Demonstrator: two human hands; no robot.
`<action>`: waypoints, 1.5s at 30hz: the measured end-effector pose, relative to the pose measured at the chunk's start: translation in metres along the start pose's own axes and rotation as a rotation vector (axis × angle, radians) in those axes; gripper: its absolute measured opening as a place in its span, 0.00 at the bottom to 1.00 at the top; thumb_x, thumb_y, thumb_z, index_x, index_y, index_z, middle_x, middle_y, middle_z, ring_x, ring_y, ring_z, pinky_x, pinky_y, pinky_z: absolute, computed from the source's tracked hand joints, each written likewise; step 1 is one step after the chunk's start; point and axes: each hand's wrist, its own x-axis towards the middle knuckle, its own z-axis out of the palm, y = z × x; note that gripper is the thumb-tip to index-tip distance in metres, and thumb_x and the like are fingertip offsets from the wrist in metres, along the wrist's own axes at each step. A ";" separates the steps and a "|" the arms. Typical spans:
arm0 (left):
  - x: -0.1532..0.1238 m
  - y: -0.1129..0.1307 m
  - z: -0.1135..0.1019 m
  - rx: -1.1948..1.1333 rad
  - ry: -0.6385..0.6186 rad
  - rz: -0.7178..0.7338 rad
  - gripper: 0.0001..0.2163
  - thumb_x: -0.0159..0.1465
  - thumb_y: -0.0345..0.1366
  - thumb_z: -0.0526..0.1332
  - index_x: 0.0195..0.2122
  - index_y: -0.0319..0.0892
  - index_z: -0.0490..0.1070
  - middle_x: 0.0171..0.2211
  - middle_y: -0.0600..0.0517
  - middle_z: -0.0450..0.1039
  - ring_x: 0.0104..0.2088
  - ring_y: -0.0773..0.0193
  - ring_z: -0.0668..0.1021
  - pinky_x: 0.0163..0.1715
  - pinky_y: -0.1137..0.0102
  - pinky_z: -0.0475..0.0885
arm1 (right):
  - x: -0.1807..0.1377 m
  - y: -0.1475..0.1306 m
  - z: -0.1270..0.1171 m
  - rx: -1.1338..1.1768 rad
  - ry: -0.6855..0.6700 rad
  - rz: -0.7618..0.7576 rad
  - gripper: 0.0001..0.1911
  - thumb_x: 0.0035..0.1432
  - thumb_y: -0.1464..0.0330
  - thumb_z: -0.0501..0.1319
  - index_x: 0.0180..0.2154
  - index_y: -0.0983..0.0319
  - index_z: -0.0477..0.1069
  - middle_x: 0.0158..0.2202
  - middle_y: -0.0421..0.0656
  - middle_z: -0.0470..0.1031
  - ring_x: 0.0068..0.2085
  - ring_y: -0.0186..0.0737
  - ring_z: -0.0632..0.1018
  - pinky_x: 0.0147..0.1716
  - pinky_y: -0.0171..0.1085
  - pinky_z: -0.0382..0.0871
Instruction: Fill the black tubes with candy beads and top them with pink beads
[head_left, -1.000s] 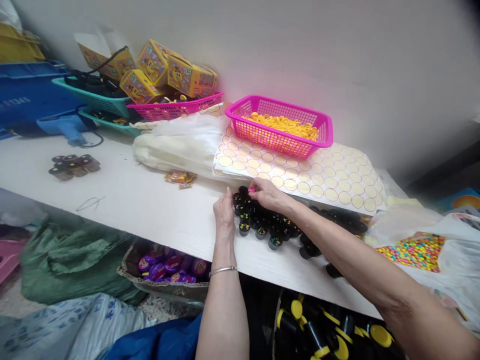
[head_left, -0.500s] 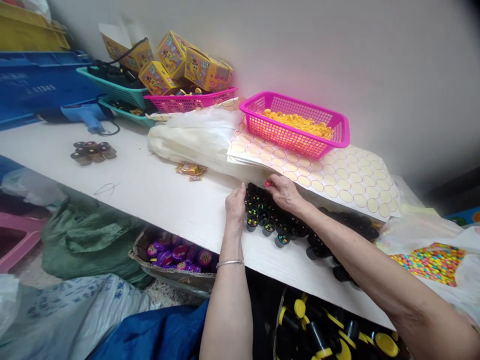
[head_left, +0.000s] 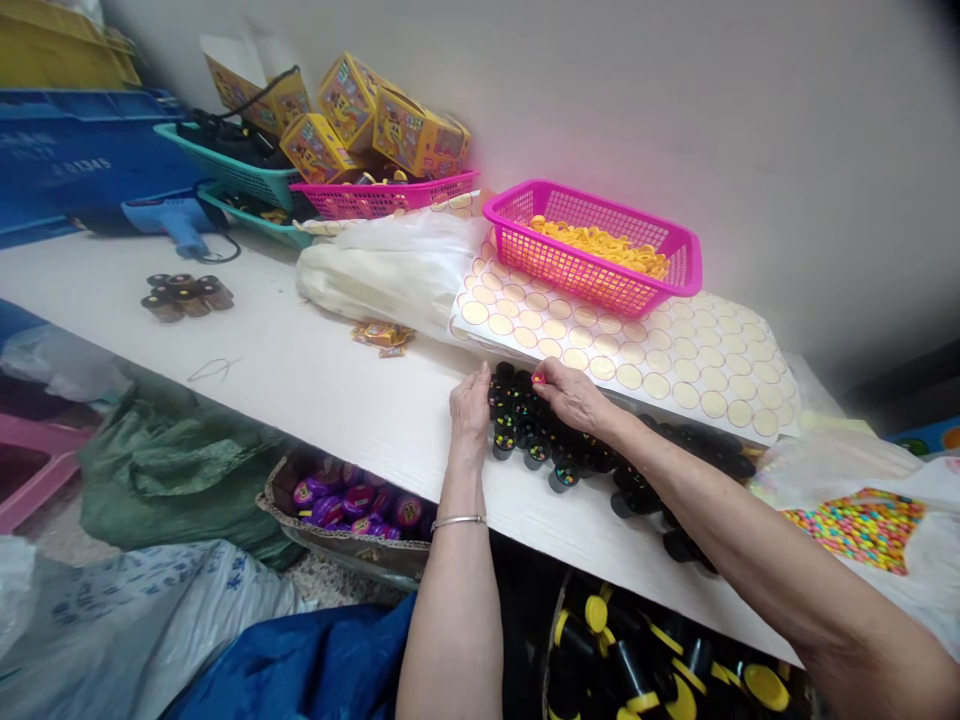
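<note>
"Black plastic cups (head_left: pixel 562 485) stand on the desk (head_left: pixel 360 400). Where are they, reckoned from the pink basket (head_left: pixel 562 275) of yellow pieces (head_left: pixel 600 245)?"

"On its near side, packed close together, with colourful bits (head_left: pixel 505 437) inside several of them."

"And the right hand (head_left: pixel 574 395)?"

"Also on the basket's near side, over the cups. Its grip pinches a small pink piece (head_left: pixel 538 379) between thumb and fingers; too tiny to say what it is."

"The left hand (head_left: pixel 470 405)?"

"Nearer than the basket and off its left end, up against the left edge of the cups. Whether its grip grasps a cup, I can't tell."

"What else lies around the basket?"

"Sheets of pale round labels (head_left: pixel 705 370) lie beneath it and spread out to its right. Just left of it is a whitish bag (head_left: pixel 390 270), and further left yellow boxes (head_left: pixel 420 135) lean in a second basket (head_left: pixel 382 203). Nearer than the basket and well to its right, colourful pellets (head_left: pixel 862 530) show in a plastic bag (head_left: pixel 934 555)."
</note>
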 end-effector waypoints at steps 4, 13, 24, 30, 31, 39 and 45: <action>0.001 -0.002 -0.001 0.022 0.004 0.020 0.21 0.56 0.56 0.59 0.22 0.40 0.70 0.21 0.55 0.65 0.25 0.68 0.64 0.27 0.71 0.59 | 0.001 0.001 0.000 -0.062 0.028 0.040 0.10 0.60 0.67 0.51 0.43 0.60 0.64 0.32 0.44 0.73 0.33 0.40 0.71 0.31 0.34 0.58; -0.001 0.002 0.000 0.005 0.014 0.001 0.21 0.55 0.55 0.60 0.21 0.40 0.67 0.21 0.55 0.64 0.25 0.69 0.64 0.27 0.71 0.59 | 0.009 -0.002 0.011 -0.311 0.067 0.043 0.10 0.60 0.70 0.51 0.40 0.60 0.70 0.36 0.48 0.76 0.38 0.45 0.74 0.32 0.36 0.58; 0.002 -0.002 -0.001 0.024 0.030 0.004 0.21 0.56 0.55 0.59 0.22 0.39 0.70 0.21 0.55 0.64 0.25 0.69 0.64 0.27 0.72 0.60 | 0.022 -0.028 0.006 -0.527 -0.079 0.081 0.15 0.55 0.77 0.52 0.41 0.64 0.73 0.43 0.53 0.72 0.45 0.51 0.75 0.36 0.40 0.66; 0.002 -0.003 -0.001 0.018 0.029 0.021 0.22 0.56 0.55 0.59 0.23 0.38 0.70 0.21 0.55 0.65 0.25 0.70 0.64 0.27 0.73 0.60 | 0.018 -0.036 0.002 -0.673 -0.092 -0.006 0.18 0.59 0.76 0.47 0.42 0.66 0.74 0.43 0.53 0.71 0.45 0.49 0.75 0.36 0.40 0.67; 0.002 -0.003 -0.001 0.016 0.032 0.024 0.22 0.56 0.55 0.59 0.23 0.38 0.71 0.21 0.55 0.66 0.25 0.70 0.64 0.27 0.73 0.60 | 0.019 -0.037 0.002 -0.682 -0.090 -0.023 0.18 0.60 0.76 0.47 0.42 0.66 0.74 0.43 0.53 0.71 0.45 0.49 0.75 0.37 0.40 0.67; 0.006 0.002 0.000 0.044 0.058 -0.010 0.22 0.52 0.55 0.61 0.25 0.37 0.73 0.22 0.53 0.70 0.26 0.68 0.67 0.28 0.71 0.62 | -0.016 -0.032 -0.013 -0.388 0.090 -0.055 0.15 0.60 0.74 0.49 0.43 0.63 0.72 0.42 0.48 0.71 0.42 0.43 0.74 0.36 0.38 0.66; 0.016 -0.001 0.007 0.098 0.168 0.028 0.18 0.52 0.50 0.62 0.27 0.36 0.71 0.22 0.56 0.67 0.26 0.70 0.66 0.26 0.72 0.62 | -0.140 0.011 -0.046 0.095 0.492 -0.043 0.10 0.59 0.69 0.55 0.42 0.59 0.71 0.40 0.42 0.70 0.40 0.35 0.73 0.40 0.34 0.66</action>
